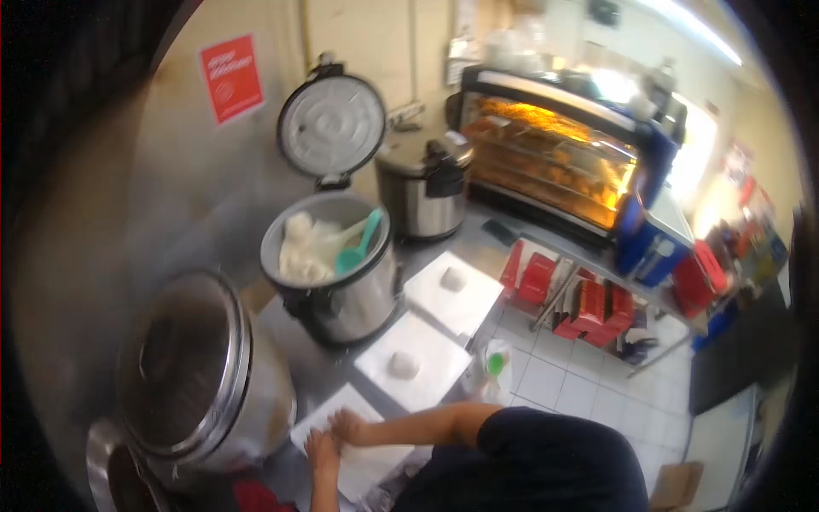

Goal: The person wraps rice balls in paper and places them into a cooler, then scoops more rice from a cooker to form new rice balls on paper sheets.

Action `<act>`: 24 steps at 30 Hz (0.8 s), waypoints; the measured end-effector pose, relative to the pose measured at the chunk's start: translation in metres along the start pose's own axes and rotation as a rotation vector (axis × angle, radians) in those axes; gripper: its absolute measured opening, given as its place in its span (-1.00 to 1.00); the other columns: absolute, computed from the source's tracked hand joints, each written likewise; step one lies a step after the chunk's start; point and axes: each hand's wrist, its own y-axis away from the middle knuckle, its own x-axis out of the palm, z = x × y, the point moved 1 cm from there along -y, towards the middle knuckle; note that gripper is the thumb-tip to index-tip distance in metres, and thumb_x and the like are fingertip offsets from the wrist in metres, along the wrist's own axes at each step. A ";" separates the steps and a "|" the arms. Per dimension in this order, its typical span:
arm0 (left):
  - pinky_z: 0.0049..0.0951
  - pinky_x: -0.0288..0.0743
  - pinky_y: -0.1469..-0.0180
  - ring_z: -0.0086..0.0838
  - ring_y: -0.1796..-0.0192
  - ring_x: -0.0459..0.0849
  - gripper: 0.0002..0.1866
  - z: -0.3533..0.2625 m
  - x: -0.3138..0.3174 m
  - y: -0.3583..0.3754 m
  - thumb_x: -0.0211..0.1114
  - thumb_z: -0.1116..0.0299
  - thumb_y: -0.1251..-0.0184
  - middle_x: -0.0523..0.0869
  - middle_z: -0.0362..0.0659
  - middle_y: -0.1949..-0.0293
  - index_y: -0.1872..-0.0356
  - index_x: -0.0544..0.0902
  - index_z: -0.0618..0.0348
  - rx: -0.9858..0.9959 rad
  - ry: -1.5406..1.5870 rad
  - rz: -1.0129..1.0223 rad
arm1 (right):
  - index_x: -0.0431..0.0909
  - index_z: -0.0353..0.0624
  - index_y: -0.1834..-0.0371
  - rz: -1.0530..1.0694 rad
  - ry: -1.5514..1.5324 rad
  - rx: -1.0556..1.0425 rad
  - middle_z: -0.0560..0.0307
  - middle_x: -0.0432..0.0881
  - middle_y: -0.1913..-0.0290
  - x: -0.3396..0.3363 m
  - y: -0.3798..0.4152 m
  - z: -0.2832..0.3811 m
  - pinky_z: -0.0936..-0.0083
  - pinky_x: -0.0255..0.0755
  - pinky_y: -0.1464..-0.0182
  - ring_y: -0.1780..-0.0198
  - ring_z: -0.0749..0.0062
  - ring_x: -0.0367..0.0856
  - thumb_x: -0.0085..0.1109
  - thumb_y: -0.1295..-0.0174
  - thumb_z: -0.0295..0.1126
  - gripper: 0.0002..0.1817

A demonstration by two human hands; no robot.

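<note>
My left hand (322, 447) and my right hand (348, 426) are side by side over the nearest white paper sheet (368, 465), close to its left part. Both have curled fingers, and what lies between or under them is hidden. Beyond them, a second paper sheet (431, 343) holds a white lump (403, 365) that looks like rice. Farther off, another sheet (474, 312) bears a similar lump (453, 278). An open cooker (345, 303) stands behind the sheets, with white food (299, 256) and a green scoop (362, 243) inside.
A large lidded pot (264, 397) stands at the left. Behind the open cooker are a closed cooker (435, 209) and a lit food display (554, 162). Red boxes (589, 307) and a blue container (655, 252) stand at the right. A green-topped item (496, 364) is near the counter edge.
</note>
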 end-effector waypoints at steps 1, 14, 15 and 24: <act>0.03 0.50 0.00 -0.03 -0.02 0.64 -0.84 0.005 0.004 -0.004 0.24 0.31 -0.28 0.64 0.10 0.08 0.25 0.70 0.13 0.015 -0.046 0.021 | 0.65 0.12 -0.08 0.067 -0.099 0.070 0.14 0.51 -0.20 -0.027 0.011 0.005 0.29 0.32 -0.15 -0.26 0.28 0.46 0.03 -0.34 -0.12 -0.66; -0.13 0.50 -0.08 -0.11 0.02 0.68 -0.70 0.027 0.059 0.046 0.10 0.27 -0.41 0.71 0.17 0.10 0.06 0.69 0.20 -0.148 0.508 -0.160 | 0.33 -0.22 -0.22 -0.121 -0.569 0.022 -0.15 0.40 -0.19 -0.006 0.085 -0.023 0.27 0.59 -0.06 -0.18 0.07 0.58 -0.09 -0.33 -0.45 -0.62; -0.14 0.50 -0.07 -0.04 0.03 0.67 -0.66 0.037 0.078 0.040 0.00 0.27 -0.46 0.70 0.17 0.10 0.09 0.70 0.24 -0.142 0.653 -0.159 | 0.33 -0.22 -0.22 -0.125 -0.565 0.022 -0.15 0.40 -0.19 -0.004 0.091 -0.023 0.27 0.59 -0.06 -0.18 0.07 0.58 -0.09 -0.33 -0.45 -0.62; -0.13 0.42 -0.24 0.08 -0.18 0.54 -0.61 -0.020 0.086 0.065 -0.04 0.30 -0.55 0.58 0.28 -0.07 -0.16 0.51 0.41 -0.268 0.606 -0.490 | 0.12 -0.21 -0.54 -0.144 -0.138 0.213 0.10 0.00 -0.62 0.011 0.125 0.021 0.07 0.03 -0.51 -0.49 0.43 0.24 -0.25 -0.39 -0.36 -0.39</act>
